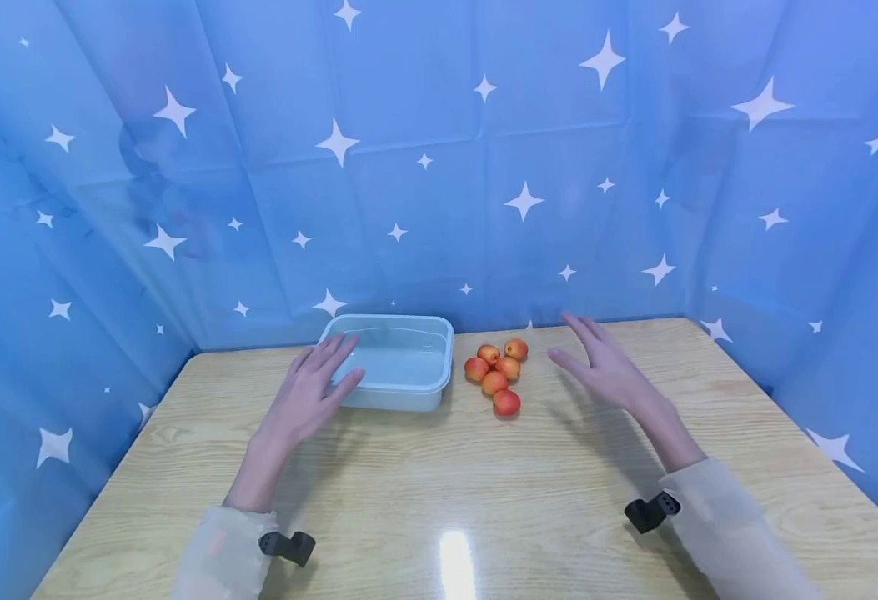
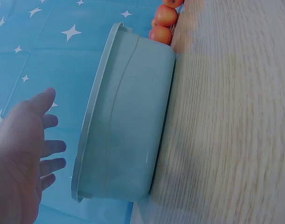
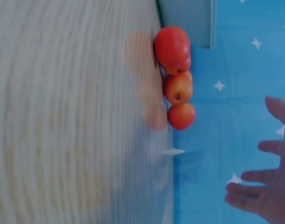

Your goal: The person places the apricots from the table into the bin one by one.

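Observation:
A pale blue plastic tub [image 1: 386,398] stands near the back of the table, with nothing inside it. Over its left front corner is my left hand [image 1: 307,392], fingers spread and holding nothing; in the left wrist view that hand [image 2: 21,149] shows above the tub's rim. Several red-orange fruits like small apples [image 1: 507,403] lie in a loose cluster just right of the tub. My right hand [image 1: 607,371] hovers to the right of the fruits, fingers extended and thumb apart. The right wrist view shows the fruits [image 3: 172,45] beside the tub, with the hand [image 3: 268,182] free of them.
The light wood table [image 1: 408,492] reaches back to a blue curtain [image 1: 439,183] with white stars, which also closes off both sides. Each sleeve carries a small black wrist camera, such as the one on the right cuff [image 1: 650,512].

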The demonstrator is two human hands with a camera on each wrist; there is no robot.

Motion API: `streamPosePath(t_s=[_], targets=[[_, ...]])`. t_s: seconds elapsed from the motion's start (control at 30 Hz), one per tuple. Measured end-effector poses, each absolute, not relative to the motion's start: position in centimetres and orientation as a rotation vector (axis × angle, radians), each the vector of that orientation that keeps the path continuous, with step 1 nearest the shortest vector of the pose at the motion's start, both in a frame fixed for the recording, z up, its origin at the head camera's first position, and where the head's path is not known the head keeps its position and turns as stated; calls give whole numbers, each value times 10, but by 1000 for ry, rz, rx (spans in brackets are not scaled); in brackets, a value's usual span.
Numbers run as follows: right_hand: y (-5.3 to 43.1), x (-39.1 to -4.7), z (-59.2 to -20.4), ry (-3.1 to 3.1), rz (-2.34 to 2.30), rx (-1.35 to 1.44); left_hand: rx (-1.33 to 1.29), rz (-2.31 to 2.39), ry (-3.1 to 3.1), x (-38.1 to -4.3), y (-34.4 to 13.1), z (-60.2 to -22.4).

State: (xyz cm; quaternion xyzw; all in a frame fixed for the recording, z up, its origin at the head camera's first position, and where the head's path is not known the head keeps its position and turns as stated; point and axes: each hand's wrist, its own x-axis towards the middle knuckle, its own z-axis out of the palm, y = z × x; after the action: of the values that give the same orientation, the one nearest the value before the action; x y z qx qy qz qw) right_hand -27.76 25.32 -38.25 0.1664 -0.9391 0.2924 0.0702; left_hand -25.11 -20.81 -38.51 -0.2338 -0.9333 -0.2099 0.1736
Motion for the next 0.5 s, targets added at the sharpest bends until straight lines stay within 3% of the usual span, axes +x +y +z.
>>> streamPosePath(t_s=[0.5], targets=[[231,-275,-396,-2792,1048,694,-701,-672,-2565,-252,-208,-396]])
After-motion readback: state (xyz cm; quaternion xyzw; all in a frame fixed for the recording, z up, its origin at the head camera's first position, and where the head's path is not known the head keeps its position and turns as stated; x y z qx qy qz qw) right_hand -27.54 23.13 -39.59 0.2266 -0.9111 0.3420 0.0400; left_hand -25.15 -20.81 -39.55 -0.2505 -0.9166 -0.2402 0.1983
